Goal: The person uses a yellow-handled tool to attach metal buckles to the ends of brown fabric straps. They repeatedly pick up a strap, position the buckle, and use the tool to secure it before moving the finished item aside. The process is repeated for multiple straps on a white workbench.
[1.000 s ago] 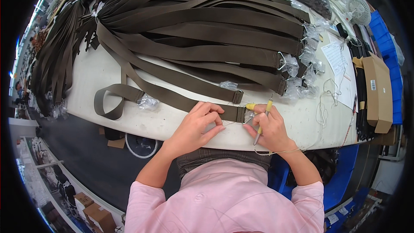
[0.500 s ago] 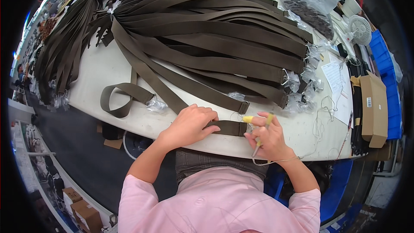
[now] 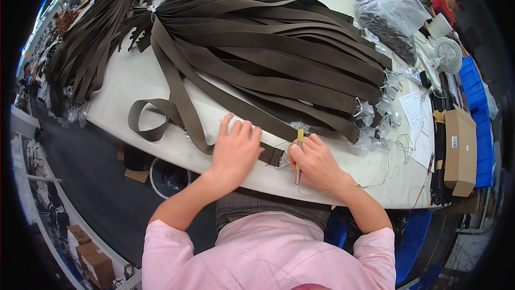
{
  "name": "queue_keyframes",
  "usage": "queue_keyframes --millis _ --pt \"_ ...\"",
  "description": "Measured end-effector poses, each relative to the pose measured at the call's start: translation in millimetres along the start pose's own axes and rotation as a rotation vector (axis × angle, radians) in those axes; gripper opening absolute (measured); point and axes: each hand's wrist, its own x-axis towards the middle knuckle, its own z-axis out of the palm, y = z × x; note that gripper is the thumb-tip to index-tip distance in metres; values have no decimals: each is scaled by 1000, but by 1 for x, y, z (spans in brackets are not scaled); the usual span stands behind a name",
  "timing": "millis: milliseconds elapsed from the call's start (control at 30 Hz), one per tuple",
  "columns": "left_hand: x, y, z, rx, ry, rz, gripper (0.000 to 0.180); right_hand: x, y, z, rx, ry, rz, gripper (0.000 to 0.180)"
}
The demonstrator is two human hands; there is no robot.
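Left hand (image 3: 236, 148) lies flat, fingers spread, palm pressing down on the dark olive woven webbing strap (image 3: 214, 102) at the near edge of the white worktable (image 3: 134, 75). It grasps nothing, only pins the strap. Right hand (image 3: 316, 164) is clenched round a slim yellow-handled tool (image 3: 299, 150), held upright like a pen just beside the strap's end, where a small metal buckle (image 3: 278, 158) shows.

Judgement on doing this step well: keep the palm's weight close to the buckle so the webbing cannot creep; work the tool tip in short strokes away from the pinning fingers; keep the loose pale thread (image 3: 365, 185) trailing right of the buckle out of the way.

The strap: flat, matte, ribbed weave, running from the buckle up and left across the table, with a loose loop lying left of the left hand. Behind it, a large fan of like straps (image 3: 289, 48), their far-right ends capped in clear plastic wraps (image 3: 375, 118).
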Motion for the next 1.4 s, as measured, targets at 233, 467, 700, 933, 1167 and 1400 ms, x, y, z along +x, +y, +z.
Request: queue_keyframes --millis 233,467,700,933,1167,1400 --pt "1 11 8 -301 -140 12 43 -16 -4 0 -82 216 9 22" --pt "10 -6 -6 -575 -546 -124 35 -21 -4 -14 74 273 -4 25" --pt "19 -14 -43 -617 -585 -64 25 14 -1 -4 376 -142 -32 30" --pt "8 -22 -64 -385 -186 -181 16 14 -5 -18 366 73 62 29" --pt "30 -11 -49 -580 68 -336 11 -15 -8 6 -16 369 -34 30" --pt "30 -10 -44 -1071 87 -478 10 -32 -12 17 31 369 -14 34"
